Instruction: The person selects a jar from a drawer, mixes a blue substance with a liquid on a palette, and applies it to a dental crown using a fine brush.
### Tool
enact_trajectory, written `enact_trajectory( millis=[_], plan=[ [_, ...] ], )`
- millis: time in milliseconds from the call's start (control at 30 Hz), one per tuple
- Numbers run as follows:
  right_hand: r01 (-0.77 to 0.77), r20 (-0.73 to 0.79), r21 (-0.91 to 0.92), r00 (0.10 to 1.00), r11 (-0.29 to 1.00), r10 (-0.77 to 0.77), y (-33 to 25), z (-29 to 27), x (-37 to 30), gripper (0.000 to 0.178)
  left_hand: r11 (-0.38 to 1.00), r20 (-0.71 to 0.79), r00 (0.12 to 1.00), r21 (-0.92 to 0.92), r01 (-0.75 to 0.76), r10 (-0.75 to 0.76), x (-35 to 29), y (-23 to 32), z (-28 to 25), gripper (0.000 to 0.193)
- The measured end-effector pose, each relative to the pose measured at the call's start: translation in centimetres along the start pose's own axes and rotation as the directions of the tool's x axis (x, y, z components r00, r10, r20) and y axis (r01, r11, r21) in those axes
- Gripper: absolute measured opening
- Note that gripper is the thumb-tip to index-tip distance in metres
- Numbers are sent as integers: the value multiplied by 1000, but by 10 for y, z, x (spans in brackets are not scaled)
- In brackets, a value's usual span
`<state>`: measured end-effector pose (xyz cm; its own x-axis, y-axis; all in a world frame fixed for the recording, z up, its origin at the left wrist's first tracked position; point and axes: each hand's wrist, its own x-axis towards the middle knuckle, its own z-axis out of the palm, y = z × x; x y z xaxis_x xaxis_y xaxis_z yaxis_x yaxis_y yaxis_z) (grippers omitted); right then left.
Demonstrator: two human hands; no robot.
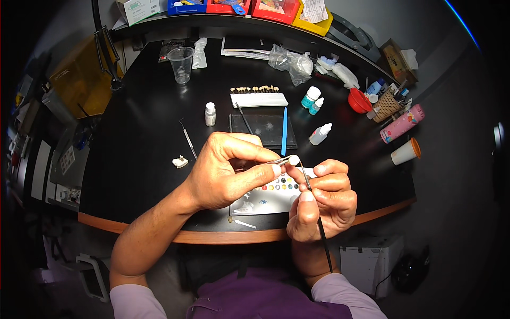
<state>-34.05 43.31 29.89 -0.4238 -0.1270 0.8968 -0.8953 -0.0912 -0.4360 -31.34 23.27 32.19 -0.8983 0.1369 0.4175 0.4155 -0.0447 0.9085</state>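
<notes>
My left hand (226, 173) is closed on slim metal tweezers (281, 160), pinched between thumb and forefinger. At the tweezers' tip sits a small white dental crown (294, 160). Between thumb and fingers, my right hand (325, 204) grips a fine paintbrush (323, 234) with a dark handle that slants down toward me. The brush's tip points up beside the crown; I cannot tell whether they touch. Below both hands lies a white palette (249, 207) with rows of coloured paint dots, partly hidden by the hands.
Behind the hands are a dark flat case (260, 127), a blue stick (285, 130) and a tooth shade guide (258, 100). Small bottles (210, 114) stand around. A dental model piece (180, 161) and a metal probe (188, 139) lie left; a paper cup (405, 151) stands right.
</notes>
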Motion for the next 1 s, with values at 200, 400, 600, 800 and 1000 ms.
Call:
enact_trajectory(
  millis=[200, 400, 600, 800, 1000],
  plan=[
    [-36, -58, 51, 998, 998, 39, -1, 7, -1, 23, 1000, -5, 1000, -13, 11, -11, -1, 2, 1, 14],
    [-15, -9, 5, 1000, 1000, 15, -4, 2, 1, 22, 1000, -3, 1000, -3, -5, 5, 0, 2, 1, 13],
    [4, -40, 87, 999, 996, 0, -1, 5, 0, 23, 997, -11, 1000, -71, 22, -22, -2, -2, 4, 17],
    [-3, -21, 61, 1000, 998, 5, -1, 5, 2, 23, 987, 4, 994, -118, 108, -109, -1, 4, 2, 19],
    [49, 5, -45, 999, 998, -49, -2, 5, 7, 22, 982, 5, 994, -156, 110, -111, -1, 2, 3, 20]
  ],
)
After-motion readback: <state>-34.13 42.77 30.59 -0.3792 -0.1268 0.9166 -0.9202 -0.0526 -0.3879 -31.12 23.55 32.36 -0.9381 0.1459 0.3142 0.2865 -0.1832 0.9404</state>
